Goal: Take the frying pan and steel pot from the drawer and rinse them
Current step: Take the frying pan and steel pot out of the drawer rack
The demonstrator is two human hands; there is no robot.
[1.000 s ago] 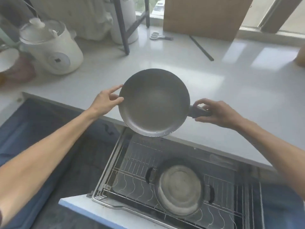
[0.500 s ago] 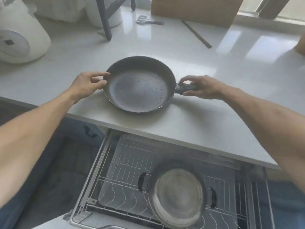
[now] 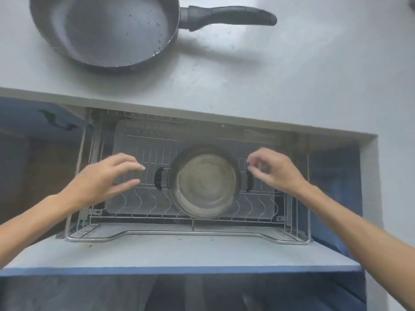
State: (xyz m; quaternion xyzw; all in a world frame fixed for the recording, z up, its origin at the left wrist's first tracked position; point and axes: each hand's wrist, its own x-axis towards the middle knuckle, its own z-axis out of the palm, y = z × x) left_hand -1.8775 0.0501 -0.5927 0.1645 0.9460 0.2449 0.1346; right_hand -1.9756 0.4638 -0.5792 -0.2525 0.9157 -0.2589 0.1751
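Observation:
The dark frying pan (image 3: pixel 105 30) rests on the pale countertop (image 3: pixel 292 86) at the top, its black handle pointing right. Below it the drawer (image 3: pixel 190 234) stands pulled out, and the steel pot (image 3: pixel 204 182) with two black side handles sits upright in its wire rack. My left hand (image 3: pixel 105 178) hovers open just left of the pot's left handle, apart from it. On the other side my right hand (image 3: pixel 274 169) hangs open over the right handle, fingers curled, partly hiding that handle.
The wire rack (image 3: pixel 139 167) fills the drawer, with upright dividers around the pot. A pale drawer front (image 3: pixel 179 254) with a blue edge runs across below. A blue cabinet door (image 3: pixel 33 117) stands open at left. Water droplets speckle the countertop near the pan.
Both hands have let go of the frying pan, now lying on the countertop, and have dropped down into the drawer on either side of the pot. The view has tilted downward.

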